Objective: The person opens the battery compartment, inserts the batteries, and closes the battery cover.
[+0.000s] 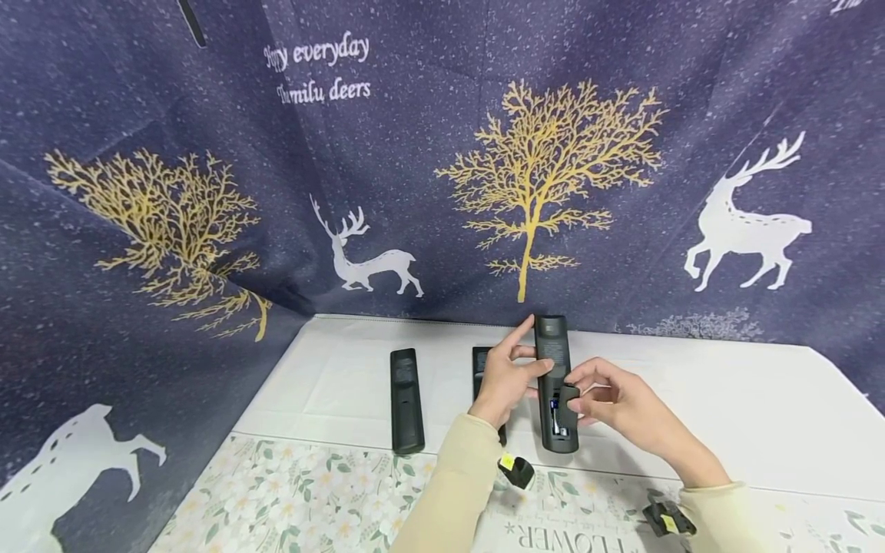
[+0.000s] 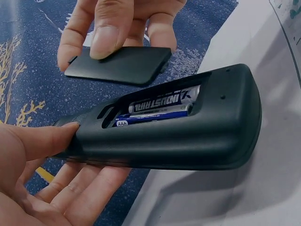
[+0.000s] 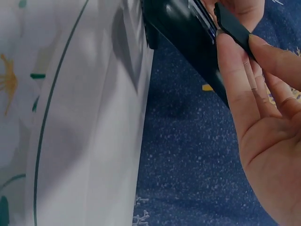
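My left hand holds a black remote control with its back turned up and the battery bay uncovered. Two AAA batteries, one dark and silver, one blue, lie side by side in the bay. Between thumb and fingers, my right hand pinches the black battery cover just off the remote, beside the bay. In the right wrist view the cover is seen edge-on, apart from the remote's body.
Another black remote lies to the left on the white cloth. A further dark remote is partly hidden behind my left hand. A dark blue curtain with deer and trees hangs behind the table.
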Motion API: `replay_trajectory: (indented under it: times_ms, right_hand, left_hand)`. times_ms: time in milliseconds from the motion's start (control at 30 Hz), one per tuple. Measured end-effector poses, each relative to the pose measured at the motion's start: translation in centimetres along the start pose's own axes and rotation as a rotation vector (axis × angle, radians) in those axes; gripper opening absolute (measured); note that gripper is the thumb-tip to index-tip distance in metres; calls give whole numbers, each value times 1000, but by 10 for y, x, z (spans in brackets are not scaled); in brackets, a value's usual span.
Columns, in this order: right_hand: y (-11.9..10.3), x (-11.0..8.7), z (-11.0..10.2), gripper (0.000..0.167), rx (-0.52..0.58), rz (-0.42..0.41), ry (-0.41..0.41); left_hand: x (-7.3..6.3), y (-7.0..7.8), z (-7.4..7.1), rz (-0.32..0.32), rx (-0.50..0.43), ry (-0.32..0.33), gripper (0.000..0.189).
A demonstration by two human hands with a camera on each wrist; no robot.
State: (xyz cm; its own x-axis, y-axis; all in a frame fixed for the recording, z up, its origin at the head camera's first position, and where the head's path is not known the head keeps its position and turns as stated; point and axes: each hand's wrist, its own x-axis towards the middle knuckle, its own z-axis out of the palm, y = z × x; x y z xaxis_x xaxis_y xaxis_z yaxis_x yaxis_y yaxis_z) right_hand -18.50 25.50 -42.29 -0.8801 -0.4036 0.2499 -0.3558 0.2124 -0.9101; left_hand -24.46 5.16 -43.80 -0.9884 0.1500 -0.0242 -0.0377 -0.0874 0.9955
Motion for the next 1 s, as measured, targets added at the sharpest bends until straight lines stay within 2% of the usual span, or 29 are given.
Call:
replay_trajectory:
  times_ms: [567, 700, 900, 1000]
  right_hand:
    - [-3, 1, 10, 24, -59, 19, -90]
    - [-4, 2, 12, 26, -108, 21, -74]
    - [-5, 3, 13, 31, -301, -12, 1]
    - [-5, 3, 13, 32, -342, 0, 31]
  left_hand:
    - [1, -1, -1, 11, -9, -9, 76]
    - [1, -3, -1, 13, -15, -12, 76]
    - [1, -2, -2, 13, -24, -13, 76]
    - [1, -2, -1, 11, -26, -12, 75]
